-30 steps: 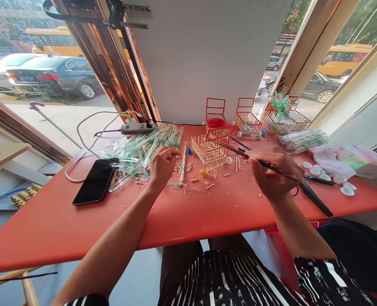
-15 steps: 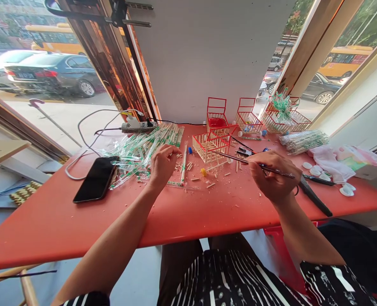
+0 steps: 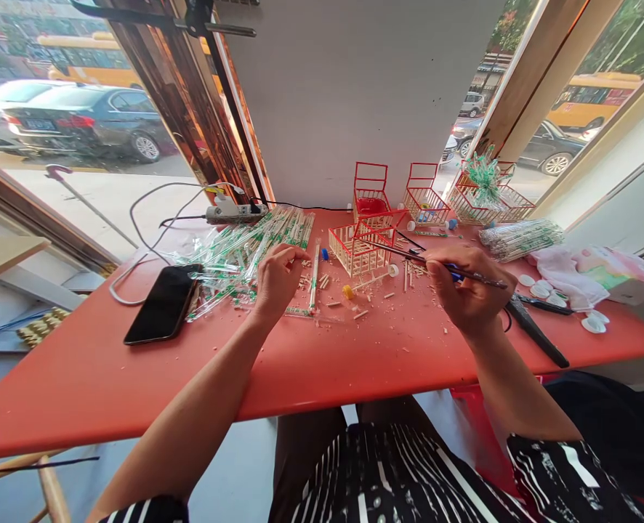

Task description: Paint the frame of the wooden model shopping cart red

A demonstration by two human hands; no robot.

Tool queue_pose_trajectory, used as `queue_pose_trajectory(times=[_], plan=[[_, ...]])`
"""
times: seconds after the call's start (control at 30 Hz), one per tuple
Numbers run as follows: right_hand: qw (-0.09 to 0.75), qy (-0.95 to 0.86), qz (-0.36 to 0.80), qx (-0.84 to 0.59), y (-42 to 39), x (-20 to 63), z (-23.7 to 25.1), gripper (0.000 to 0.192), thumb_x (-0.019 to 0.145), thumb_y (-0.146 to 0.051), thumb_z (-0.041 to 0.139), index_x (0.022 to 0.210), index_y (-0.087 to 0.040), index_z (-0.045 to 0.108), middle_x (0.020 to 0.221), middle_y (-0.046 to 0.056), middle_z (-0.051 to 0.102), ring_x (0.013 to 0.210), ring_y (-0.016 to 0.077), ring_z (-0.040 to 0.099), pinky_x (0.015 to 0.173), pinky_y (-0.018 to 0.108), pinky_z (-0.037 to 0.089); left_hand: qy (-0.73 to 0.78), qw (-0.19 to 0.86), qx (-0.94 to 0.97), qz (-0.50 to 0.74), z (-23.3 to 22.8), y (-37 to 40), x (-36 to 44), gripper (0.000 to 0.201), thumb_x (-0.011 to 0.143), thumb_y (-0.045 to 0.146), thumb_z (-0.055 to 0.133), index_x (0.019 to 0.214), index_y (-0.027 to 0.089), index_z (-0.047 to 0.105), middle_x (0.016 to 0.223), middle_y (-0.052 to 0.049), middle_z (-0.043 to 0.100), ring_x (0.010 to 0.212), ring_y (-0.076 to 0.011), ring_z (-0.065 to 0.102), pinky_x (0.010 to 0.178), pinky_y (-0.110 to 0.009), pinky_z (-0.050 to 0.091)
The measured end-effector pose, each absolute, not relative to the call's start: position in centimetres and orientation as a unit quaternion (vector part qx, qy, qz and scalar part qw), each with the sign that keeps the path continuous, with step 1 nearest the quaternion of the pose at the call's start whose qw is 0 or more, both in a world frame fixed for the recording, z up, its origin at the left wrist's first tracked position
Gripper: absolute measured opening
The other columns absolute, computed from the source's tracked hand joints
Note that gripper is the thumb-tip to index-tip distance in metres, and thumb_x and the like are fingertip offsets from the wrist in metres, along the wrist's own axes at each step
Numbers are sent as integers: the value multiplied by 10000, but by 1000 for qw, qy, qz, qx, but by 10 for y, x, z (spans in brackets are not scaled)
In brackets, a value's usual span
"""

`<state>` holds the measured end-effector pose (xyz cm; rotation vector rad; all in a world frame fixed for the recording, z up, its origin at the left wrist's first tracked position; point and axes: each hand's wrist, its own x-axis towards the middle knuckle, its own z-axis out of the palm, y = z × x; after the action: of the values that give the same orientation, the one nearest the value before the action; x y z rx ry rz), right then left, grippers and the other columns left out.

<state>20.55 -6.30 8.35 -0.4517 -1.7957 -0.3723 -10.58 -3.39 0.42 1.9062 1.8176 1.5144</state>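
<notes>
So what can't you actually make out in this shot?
- Head view: what the left hand pinches; its own fingers cover it.
- The tip of the thin tool in the right hand; too fine against the red basket.
- Print on the wrapped sticks; too small.
- The phone screen; dark.
- The table legs; cut off below.

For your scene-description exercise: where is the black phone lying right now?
In the head view the black phone lies screen-up on the red table's left side, left of the left hand, beside the pile of wrapped sticks.
</notes>
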Motion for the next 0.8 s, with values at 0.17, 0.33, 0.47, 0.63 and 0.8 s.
queue_pose_trajectory(times=[0.17, 0.33, 0.47, 0.63, 0.8], plan=[[554, -795, -169, -181, -66, 204, 82, 120, 944, -131, 732, 975, -241, 695, 782, -16, 784, 684, 162, 756, 670, 283, 586, 594, 48, 627, 502, 5, -34, -106, 300, 829, 105, 534, 785, 232, 802, 974, -26, 812, 905, -192, 722, 852, -307, 554], [559, -783, -179, -207, -63, 203, 83, 100, 970, -148, 712, 980, -247, 700, 793, -19, 788, 694, 155, 761, 689, 273, 594, 597, 51, 629, 496, 4, -34, -106, 309, 825, 94, 535, 791, 234, 808, 975, -27, 810, 915, -194, 720, 852, -306, 552], [584, -770, -168, -197, -62, 205, 83, 118, 986, -157, 702, 1048, -257, 703, 826, -3, 804, 744, 179, 786, 706, 294, 613, 592, 54, 629, 500, 4, -34, -106, 309, 832, 97, 536, 791, 227, 813, 973, -33, 811, 920, -197, 727, 840, -305, 548], [554, -788, -179, -198, -66, 206, 80, 68, 996, -179, 702, 1000, -247, 697, 809, -2, 803, 722, 169, 782, 690, 281, 612, 592, 51, 626, 505, 2, -33, -106, 307, 832, 103, 542, 798, 224, 821, 964, -30, 812, 879, -189, 718, 812, -298, 540], [551, -797, -167, -181, -64, 207, 76, 89, 978, -161, 716, 994, -245, 691, 808, -4, 808, 703, 165, 778, 682, 279, 617, 595, 55, 625, 502, 0, -33, -106, 312, 831, 102, 541, 806, 233, 823, 965, -23, 812, 876, -186, 712, 818, -295, 540]])
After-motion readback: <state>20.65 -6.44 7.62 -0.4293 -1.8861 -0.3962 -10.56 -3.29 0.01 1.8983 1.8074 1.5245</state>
